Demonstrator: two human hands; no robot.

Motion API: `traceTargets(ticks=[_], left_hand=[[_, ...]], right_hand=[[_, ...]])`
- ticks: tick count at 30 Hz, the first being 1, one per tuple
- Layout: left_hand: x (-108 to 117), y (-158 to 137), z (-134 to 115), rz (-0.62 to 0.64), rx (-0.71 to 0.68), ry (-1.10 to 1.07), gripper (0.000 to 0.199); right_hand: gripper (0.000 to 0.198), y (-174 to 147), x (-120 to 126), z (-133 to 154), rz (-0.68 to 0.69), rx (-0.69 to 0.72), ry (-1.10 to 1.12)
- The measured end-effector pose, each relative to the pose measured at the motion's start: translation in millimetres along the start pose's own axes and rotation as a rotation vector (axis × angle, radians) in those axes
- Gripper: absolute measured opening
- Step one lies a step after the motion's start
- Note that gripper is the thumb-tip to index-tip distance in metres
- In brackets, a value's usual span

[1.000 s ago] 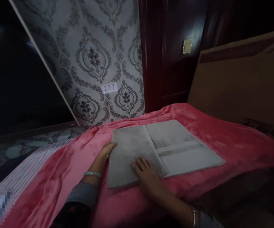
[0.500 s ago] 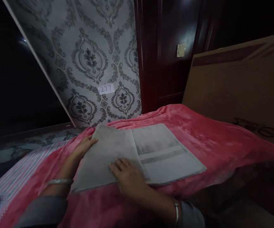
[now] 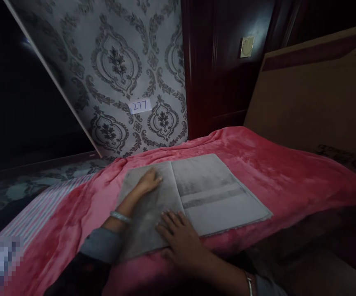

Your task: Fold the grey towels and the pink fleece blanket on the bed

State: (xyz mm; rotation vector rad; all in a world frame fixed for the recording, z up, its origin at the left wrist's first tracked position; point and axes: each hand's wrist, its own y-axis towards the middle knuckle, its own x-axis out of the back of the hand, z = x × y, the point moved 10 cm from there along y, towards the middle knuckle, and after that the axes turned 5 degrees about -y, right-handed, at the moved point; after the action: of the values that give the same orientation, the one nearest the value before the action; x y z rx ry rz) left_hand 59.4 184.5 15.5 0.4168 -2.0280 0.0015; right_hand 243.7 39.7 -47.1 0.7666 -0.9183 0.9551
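A grey plush cloth (image 3: 208, 181) lies spread on a pink blanket, with a crease running down its middle. My left hand (image 3: 149, 181) rests on the upper part of the cloth's left half, its fingers loosely bent and a little blurred, holding nothing that I can see. Close to the near edge, my right hand (image 3: 180, 234) lies palm down beside the crease with its fingers spread. Darker and lighter brushed bands cross the right half of the cloth.
The pink blanket (image 3: 267, 172) covers the bed, with a striped sheet (image 3: 38, 205) showing at left. A large cardboard box (image 3: 313, 98) leans at the right. Behind stand a patterned wall (image 3: 153, 37) with a paper label (image 3: 140, 106) and a dark red wooden panel (image 3: 215, 74).
My left hand has moved from the cloth's left edge to the right, onto its left half. That left half now lies flatter. My right hand stays near the crease, fingers spread.
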Motion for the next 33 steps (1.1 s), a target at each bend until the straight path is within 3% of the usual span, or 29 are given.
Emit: traceTargets(ticks=[3, 6, 9, 13, 15, 17, 21, 24, 29, 33], left_hand=[[-47, 17, -35, 0.084, 0.003, 0.062, 0.064], [-76, 15, -53, 0.073, -0.027, 0.168, 0.061], [-88, 6, -60, 0.053, -0.085, 0.321, 0.059], [-86, 3, -60, 0.059, -0.089, 0.366, 0.058], [-84, 5, -60, 0.059, -0.082, 0.369, 0.057], [-83, 6, -61, 0.064, -0.073, 0.375, 0.057], [-84, 4, -64, 0.062, -0.088, 0.386, 0.056], [-79, -1, -70, 0.02, -0.095, 0.278, 0.05], [-68, -12, -77, 0.007, -0.056, -0.012, 0.037], [-54, -21, -66, 0.029, -0.018, -0.239, 0.035]], right_hand=[[0.066, -19, -2, -10, -0.01, -0.009, -0.005], [0.06, -43, 7, -36, 0.002, -0.003, -0.007], [0.056, -67, 50, -105, -0.149, -0.148, -0.058], [0.063, -108, 125, -228, -0.456, -0.556, -0.122], [0.067, -121, 136, -273, -0.447, -0.723, -0.02], [0.068, -126, 136, -297, -0.402, -0.809, 0.101], [0.064, -124, 141, -307, -0.345, -0.902, 0.132], [0.054, -114, 142, -304, -0.268, -0.883, 0.194], [0.047, -107, 126, -292, -0.206, -0.803, 0.746], [0.049, -111, 124, -281, -0.24, -0.808, 0.978]])
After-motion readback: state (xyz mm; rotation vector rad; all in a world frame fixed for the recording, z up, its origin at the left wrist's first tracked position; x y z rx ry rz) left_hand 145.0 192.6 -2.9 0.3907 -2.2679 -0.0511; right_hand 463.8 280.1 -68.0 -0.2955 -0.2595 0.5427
